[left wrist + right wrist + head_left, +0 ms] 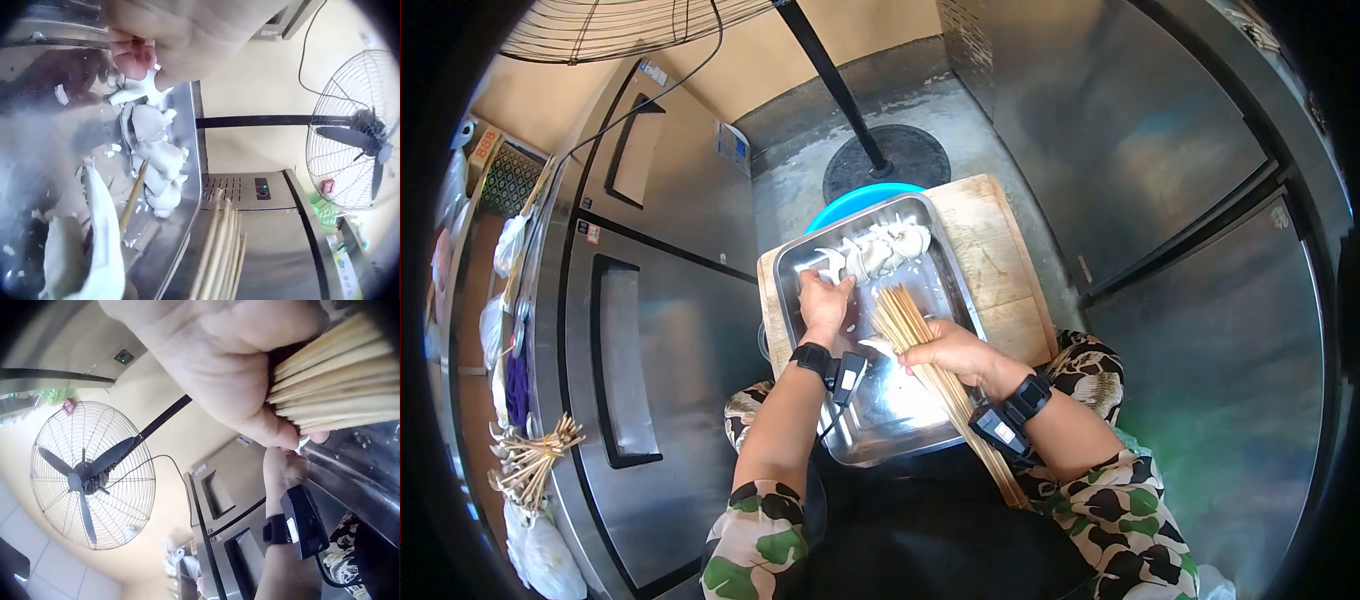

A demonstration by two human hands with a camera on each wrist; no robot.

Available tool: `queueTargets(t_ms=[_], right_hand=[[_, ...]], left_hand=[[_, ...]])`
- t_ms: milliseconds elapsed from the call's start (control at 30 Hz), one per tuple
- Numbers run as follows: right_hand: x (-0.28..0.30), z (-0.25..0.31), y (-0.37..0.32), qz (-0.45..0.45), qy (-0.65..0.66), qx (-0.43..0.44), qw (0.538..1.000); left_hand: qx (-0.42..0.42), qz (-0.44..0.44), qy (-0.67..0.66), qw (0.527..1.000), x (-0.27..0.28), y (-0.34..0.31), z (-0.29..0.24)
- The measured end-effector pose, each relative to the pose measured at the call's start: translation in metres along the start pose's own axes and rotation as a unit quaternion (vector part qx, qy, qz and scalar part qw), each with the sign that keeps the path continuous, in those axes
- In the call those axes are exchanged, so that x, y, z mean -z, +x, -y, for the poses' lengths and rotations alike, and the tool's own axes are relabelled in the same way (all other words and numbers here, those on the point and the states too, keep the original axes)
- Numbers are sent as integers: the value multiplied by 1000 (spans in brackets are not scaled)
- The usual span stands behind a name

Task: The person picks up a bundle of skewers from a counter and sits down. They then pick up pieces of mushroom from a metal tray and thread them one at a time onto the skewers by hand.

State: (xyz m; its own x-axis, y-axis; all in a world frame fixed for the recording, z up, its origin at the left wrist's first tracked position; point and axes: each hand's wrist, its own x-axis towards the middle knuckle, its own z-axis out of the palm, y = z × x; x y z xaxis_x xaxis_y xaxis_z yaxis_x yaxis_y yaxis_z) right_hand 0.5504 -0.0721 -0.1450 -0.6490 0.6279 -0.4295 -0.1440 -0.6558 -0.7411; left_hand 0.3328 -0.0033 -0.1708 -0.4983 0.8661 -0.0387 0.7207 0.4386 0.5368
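A metal tray (850,405) holds a row of white, soft-looking pieces (880,250), also visible in the left wrist view (164,156). At the row's left end my left hand (825,305) has its thumb and fingertips on one white piece (140,92), which it pinches. My right hand (955,352) grips a thick bundle of thin wooden sticks (910,325) slanting over the tray. By the right thumb is another white piece (878,346), large in the left wrist view (103,240), with a single stick (132,199) beside it; whether it is pierced is hidden.
Beneath the tray lies a wooden board (1000,270), with a blue basin (865,200) behind. A black fan stand (840,85) rises from the floor. Steel cabinets stand left (690,350) and right (1200,370). More sticks (535,460) hang at far left. Small white scraps dot the tray.
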Motion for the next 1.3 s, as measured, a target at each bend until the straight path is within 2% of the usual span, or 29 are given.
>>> queueTargets(t_ms=[33, 133, 233, 267, 367, 467, 633, 733, 833, 933, 1033, 1133, 1233, 1300], right_hand=[[0, 0, 0, -1, 0, -3, 1000], [0, 0, -1, -2, -8, -3, 1000], [1, -2, 2, 2, -14, 5, 1000], [1, -3, 2, 4, -14, 8, 1000], [-3, 2, -3, 3, -26, 19, 999], [-6, 1, -4, 28, -18, 53, 998], [-7, -1, -3, 46, 11, 28, 998], [-7, -1, -6, 40, 17, 12, 999], [-7, -2, -5, 34, 27, 14, 999], [-5, -3, -5, 37, 29, 26, 999], [-3, -4, -5, 50, 17, 38, 998], [-4, -3, -5, 70, 4, 36, 997], [-9, 1, -10, 78, 8, 35, 996], [-11, 3, -13, 74, 8, 35, 997]], left_hand=[[-3, -7, 35, 999, 3, -3, -4], [-12, -12, 6, 1000, -4, 7, 18], [20, 15, -106, 994, -18, 22, 52], [66, 64, -216, 972, 7, -1, 22], [28, 154, -432, 888, 24, -15, 22], [40, 181, -473, 862, 50, -42, 5], [43, 260, -545, 796, 69, -61, 2], [28, 240, -523, 817, 71, -70, -1], [51, 203, -513, 833, 73, -77, -8], [83, 185, -533, 821, 67, -72, -2], [158, 176, -576, 782, 66, -71, -6], [179, 166, -586, 773, 62, -69, -8], [165, 159, -591, 774, 60, -72, -10], [140, 152, -574, 793, 57, -75, -11]])
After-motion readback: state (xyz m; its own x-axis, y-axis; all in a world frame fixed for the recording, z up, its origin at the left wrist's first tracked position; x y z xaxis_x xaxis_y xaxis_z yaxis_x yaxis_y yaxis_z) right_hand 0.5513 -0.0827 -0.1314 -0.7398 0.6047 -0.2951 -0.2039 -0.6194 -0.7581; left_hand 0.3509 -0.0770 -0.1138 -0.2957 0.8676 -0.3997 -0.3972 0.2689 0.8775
